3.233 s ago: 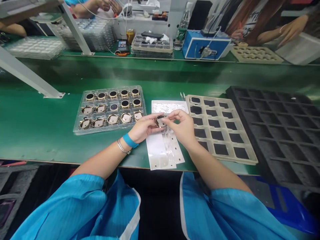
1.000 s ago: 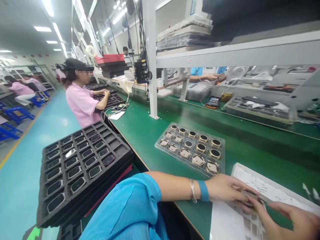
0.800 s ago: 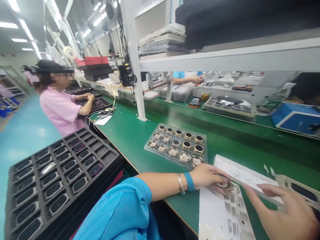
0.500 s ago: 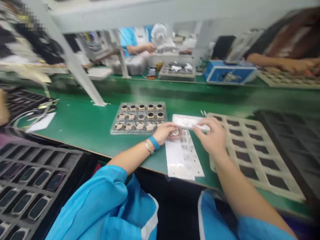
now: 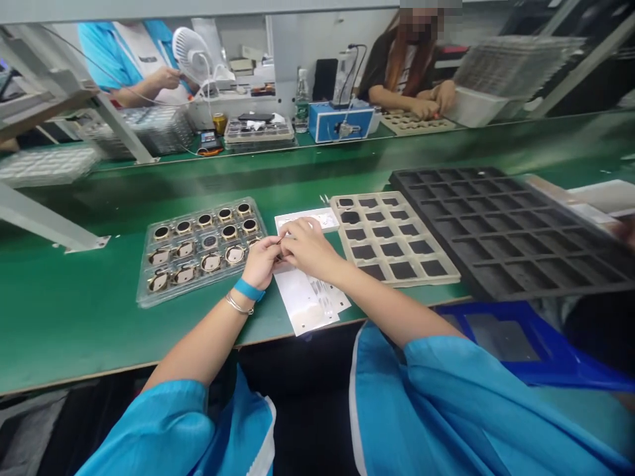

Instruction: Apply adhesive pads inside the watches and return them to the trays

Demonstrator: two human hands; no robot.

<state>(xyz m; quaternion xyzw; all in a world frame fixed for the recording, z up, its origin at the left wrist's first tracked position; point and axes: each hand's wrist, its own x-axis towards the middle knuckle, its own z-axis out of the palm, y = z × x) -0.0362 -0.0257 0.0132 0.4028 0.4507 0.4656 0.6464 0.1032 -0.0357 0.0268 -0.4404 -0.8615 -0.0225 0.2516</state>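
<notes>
My left hand [image 5: 260, 262] and my right hand [image 5: 308, 242] meet low over a white sheet of small adhesive pads [image 5: 300, 303]. The left hand grips a small round case, mostly hidden by my fingers. My right fingertips press in at the same spot, and I cannot see what they pinch. To the left, a clear plastic tray [image 5: 145, 295] holds rows of round gold-rimmed cases, close to my left wrist. A second white sheet [image 5: 302, 220] lies just beyond my fingers.
A beige tray with square black pockets [image 5: 397, 274] and a black foam tray [image 5: 506, 231] lie to my right. A blue stool [image 5: 516, 337] stands below the bench edge. A co-worker's hands [image 5: 431, 99] work across the bench, near a blue machine [image 5: 341, 123].
My view has swung back from the left to face the bench. My right hand has moved from the far white sheet to meet my left hand over the near sheet.
</notes>
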